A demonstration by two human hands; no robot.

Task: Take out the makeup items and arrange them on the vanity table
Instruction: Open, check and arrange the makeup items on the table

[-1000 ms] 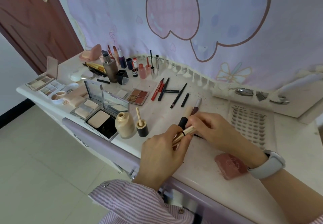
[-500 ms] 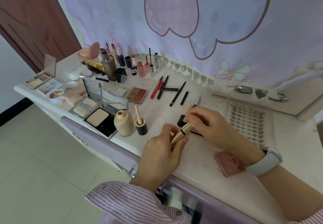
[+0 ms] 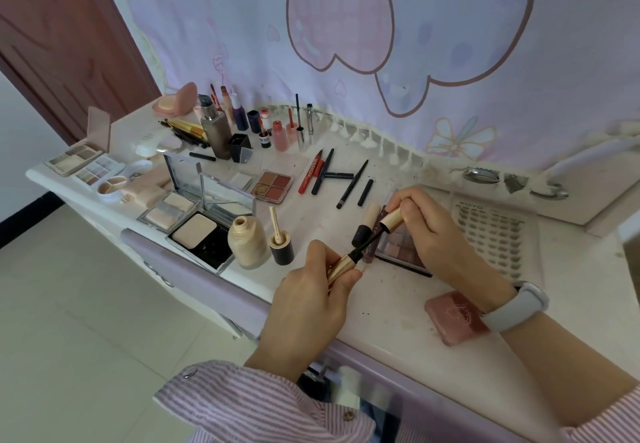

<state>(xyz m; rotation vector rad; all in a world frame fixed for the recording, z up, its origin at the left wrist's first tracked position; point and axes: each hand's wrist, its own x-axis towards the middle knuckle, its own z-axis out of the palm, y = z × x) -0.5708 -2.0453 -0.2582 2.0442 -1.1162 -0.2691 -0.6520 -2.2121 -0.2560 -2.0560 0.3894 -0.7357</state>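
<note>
Mascara tube (image 3: 341,266) amid foundation bottle (image 3: 247,243), eyeshadow palette (image 3: 401,250), pink compact (image 3: 455,319)

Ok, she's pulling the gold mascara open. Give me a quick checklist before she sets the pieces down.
1. Left hand grips the gold mascara tube: ok.
2. Right hand pinches the gold cap: ok.
3. Black wand fully out of the tube: cannot tell.
4. Bare spot on the vanity table in front of the hands: ok.
5. Uncapped foundation bottle stands apart from the left hand: ok.
</note>
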